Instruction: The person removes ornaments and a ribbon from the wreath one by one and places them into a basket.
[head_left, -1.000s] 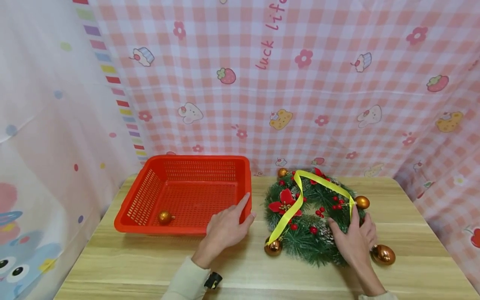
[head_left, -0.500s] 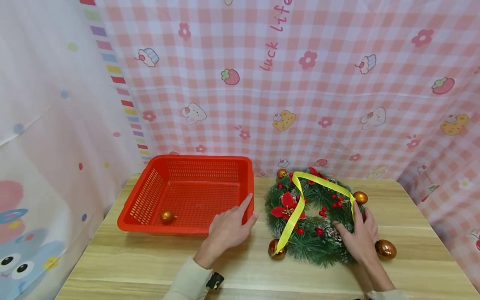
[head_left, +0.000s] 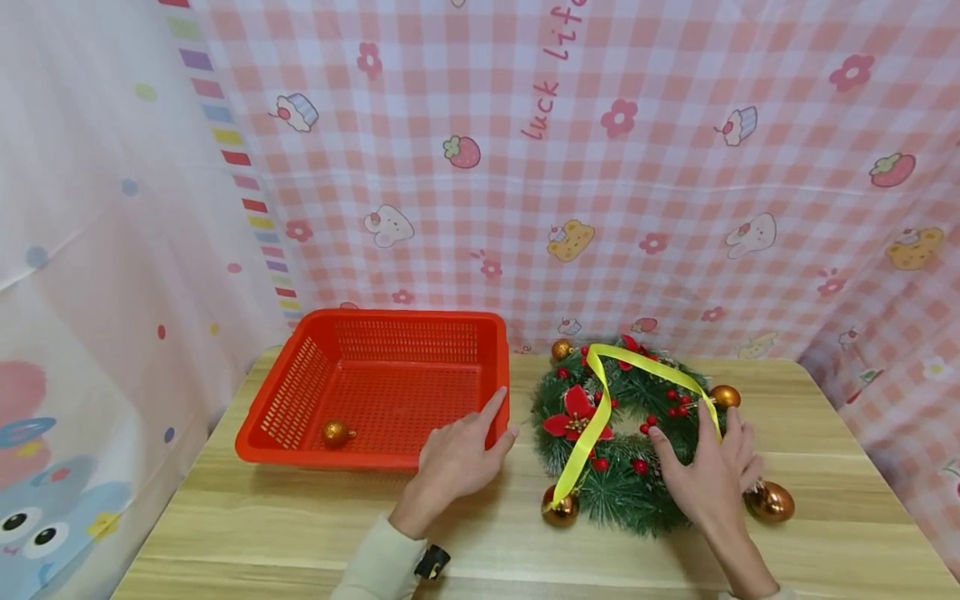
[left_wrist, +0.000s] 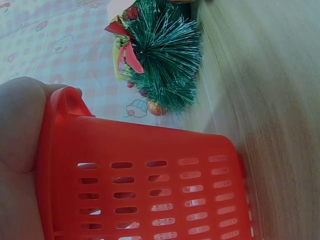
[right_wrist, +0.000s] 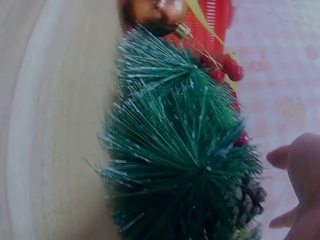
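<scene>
My left hand rests on the right front corner of a red plastic basket, with its index finger stretched along the rim. In the left wrist view the palm lies against the basket rim. A green Christmas wreath with red berries, a red poinsettia and pine cones lies on the table. Over its right side is my right hand, fingers spread and holding nothing. A yellow ribbon runs across the wreath, its right end by the fingertips.
A gold bauble sits inside the basket. Around the wreath lie several ornaments: a shiny copper bauble at the front left, a larger one at the right, an orange-gold one and a small glittery one.
My right hand first reached right at the wreath's side, then drew back slightly with its fingers spreading. The wreath shifted a little, with its front left bauble. The left hand stays on the basket.
</scene>
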